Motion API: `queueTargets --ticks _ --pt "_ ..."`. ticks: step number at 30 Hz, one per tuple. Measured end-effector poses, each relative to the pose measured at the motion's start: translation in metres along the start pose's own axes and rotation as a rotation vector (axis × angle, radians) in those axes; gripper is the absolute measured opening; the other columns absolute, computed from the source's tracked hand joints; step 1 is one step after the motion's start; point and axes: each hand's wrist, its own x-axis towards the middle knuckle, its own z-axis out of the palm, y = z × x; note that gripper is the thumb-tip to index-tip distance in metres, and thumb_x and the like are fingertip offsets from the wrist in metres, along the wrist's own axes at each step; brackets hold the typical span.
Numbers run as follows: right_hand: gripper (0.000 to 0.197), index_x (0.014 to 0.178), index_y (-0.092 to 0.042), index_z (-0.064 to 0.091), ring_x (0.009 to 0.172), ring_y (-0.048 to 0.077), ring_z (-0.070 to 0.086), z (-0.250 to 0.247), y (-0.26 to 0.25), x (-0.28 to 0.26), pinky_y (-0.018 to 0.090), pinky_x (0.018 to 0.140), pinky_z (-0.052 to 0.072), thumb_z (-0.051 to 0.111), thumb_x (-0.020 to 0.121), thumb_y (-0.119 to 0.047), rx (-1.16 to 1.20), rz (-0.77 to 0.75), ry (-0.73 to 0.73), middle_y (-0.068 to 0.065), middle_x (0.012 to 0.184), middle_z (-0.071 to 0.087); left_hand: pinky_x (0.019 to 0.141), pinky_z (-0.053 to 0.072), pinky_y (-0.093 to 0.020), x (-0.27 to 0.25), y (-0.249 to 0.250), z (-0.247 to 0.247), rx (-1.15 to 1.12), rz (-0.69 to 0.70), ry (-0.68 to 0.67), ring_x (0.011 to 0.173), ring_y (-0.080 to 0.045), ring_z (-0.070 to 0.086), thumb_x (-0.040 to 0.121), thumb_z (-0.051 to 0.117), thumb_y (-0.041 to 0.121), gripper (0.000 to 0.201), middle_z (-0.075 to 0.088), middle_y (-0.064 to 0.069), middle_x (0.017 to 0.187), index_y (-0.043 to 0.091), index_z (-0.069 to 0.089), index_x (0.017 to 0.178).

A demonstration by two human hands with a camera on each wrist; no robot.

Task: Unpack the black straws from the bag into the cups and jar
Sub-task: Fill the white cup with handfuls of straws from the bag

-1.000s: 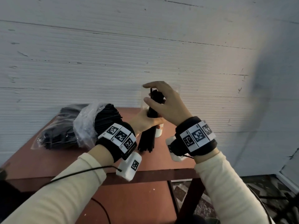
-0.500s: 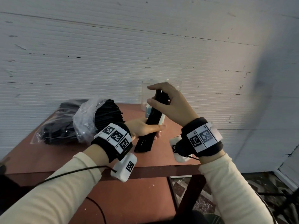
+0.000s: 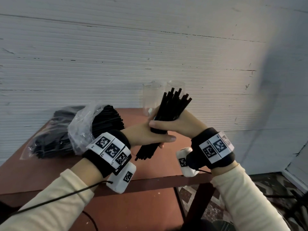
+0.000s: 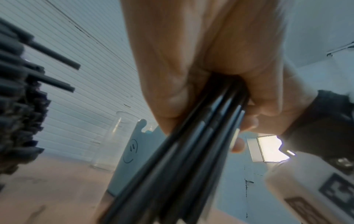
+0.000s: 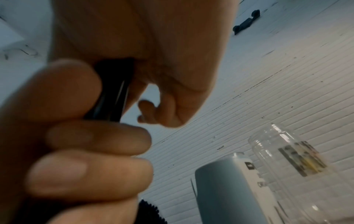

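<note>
Both hands hold one bundle of black straws (image 3: 173, 105) above the red-brown table (image 3: 50, 167). My left hand (image 3: 146, 135) grips the bundle's lower part, and my right hand (image 3: 166, 125) is wrapped around it just above. The bundle leans to the right and its top ends fan out unevenly. In the left wrist view the straws (image 4: 191, 159) run out of my fist. The right wrist view shows the straws (image 5: 113, 94) between curled fingers. The clear plastic bag (image 3: 83, 127), full of black straws, lies open at the table's left.
A clear cup (image 3: 151, 97) and a clear jar (image 3: 175, 85) stand at the table's back, by the white wall. A grey-blue cup with a smiley face (image 4: 132, 151) stands near them and also shows beside the jar (image 5: 287, 159). The table's right edge drops to a patterned floor (image 3: 275, 189).
My right hand has left the bundle's top end and now grips around the straws just above the left hand. The bundle has risen and its tops have fanned out.
</note>
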Motion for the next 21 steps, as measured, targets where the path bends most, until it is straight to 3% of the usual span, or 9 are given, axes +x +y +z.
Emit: queueTargets --ticks 2,4,6,8,10,12,16,19,21 --pt "0.016 0.089 -0.001 0.067 0.078 0.017 0.067 -0.002 0.002 0.006 0.033 0.070 0.055 0.072 0.085 -0.015 0.008 -0.023 0.096 0.013 0.084 0.069 0.092 0.055 -0.046 0.008 -0.003 0.000 -0.043 0.002 0.088 0.086 -0.014 0.069 0.072 0.077 0.053 0.041 0.072 -0.004 0.087 0.021 0.069 0.094" --pt "0.010 0.084 0.004 0.063 0.064 0.006 0.062 -0.008 -0.001 0.012 0.018 0.059 0.048 0.068 0.086 -0.004 0.065 -0.046 0.204 0.006 0.071 0.066 0.094 0.055 -0.039 0.016 -0.004 0.001 -0.143 0.003 0.266 0.096 -0.009 0.068 0.064 0.083 0.053 0.060 0.070 0.004 0.103 0.029 0.061 0.113" --pt "0.006 0.081 0.000 0.062 0.053 -0.001 0.055 -0.020 -0.003 0.019 0.010 0.050 0.040 0.065 0.086 0.000 0.147 -0.050 0.348 -0.009 0.061 0.059 0.093 0.052 -0.032 0.025 -0.002 0.001 -0.163 0.008 0.497 0.103 -0.006 0.062 0.061 0.088 0.047 0.072 0.060 0.011 0.113 0.031 0.049 0.119" --pt "0.007 0.082 -0.006 0.062 0.048 -0.001 0.051 -0.035 0.000 0.030 0.012 0.045 0.037 0.067 0.087 -0.007 0.204 -0.040 0.499 -0.012 0.060 0.057 0.095 0.046 -0.030 0.037 -0.006 -0.006 -0.066 -0.024 0.625 0.114 -0.009 0.052 0.059 0.089 0.047 0.087 0.048 0.009 0.126 0.031 0.039 0.128" --pt "0.009 0.081 -0.011 0.062 0.048 -0.002 0.050 -0.047 0.005 0.042 0.014 0.045 0.037 0.068 0.087 -0.013 0.222 -0.013 0.619 -0.009 0.064 0.058 0.103 0.040 -0.033 0.051 -0.015 -0.014 0.046 -0.121 0.593 0.127 -0.016 0.043 0.056 0.090 0.050 0.112 0.038 0.000 0.141 0.022 0.027 0.145" --pt "0.011 0.082 -0.009 0.060 0.047 -0.003 0.050 -0.052 0.012 0.053 0.013 0.045 0.038 0.068 0.086 -0.014 0.203 0.029 0.672 -0.006 0.066 0.057 0.107 0.039 -0.035 0.061 -0.021 -0.020 0.068 -0.236 0.492 0.131 -0.022 0.042 0.059 0.090 0.045 0.122 0.035 -0.007 0.148 0.012 0.017 0.151" --pt "0.019 0.075 -0.010 0.055 0.044 0.005 0.046 -0.053 0.028 0.075 0.020 0.042 0.036 0.069 0.083 -0.019 0.067 0.168 0.577 -0.002 0.061 0.052 0.091 0.045 -0.031 0.077 -0.030 -0.026 0.068 -0.332 0.427 0.109 -0.018 0.052 0.064 0.091 0.031 0.091 0.053 -0.004 0.125 0.008 0.036 0.132" --pt "0.025 0.069 -0.013 0.050 0.048 0.012 0.045 -0.049 0.042 0.092 0.022 0.041 0.035 0.070 0.080 -0.023 -0.046 0.308 0.395 0.001 0.062 0.049 0.094 0.048 -0.036 0.085 -0.035 -0.029 0.081 -0.336 0.401 0.105 -0.016 0.056 0.057 0.092 0.038 0.078 0.059 0.000 0.116 0.011 0.050 0.116" --pt "0.024 0.067 -0.014 0.052 0.051 0.013 0.046 -0.044 0.050 0.101 0.023 0.043 0.036 0.070 0.078 -0.025 -0.136 0.402 0.289 0.000 0.061 0.051 0.094 0.048 -0.035 0.086 -0.037 -0.029 0.064 -0.323 0.421 0.105 -0.016 0.055 0.061 0.091 0.032 0.068 0.057 0.001 0.113 0.014 0.051 0.112"
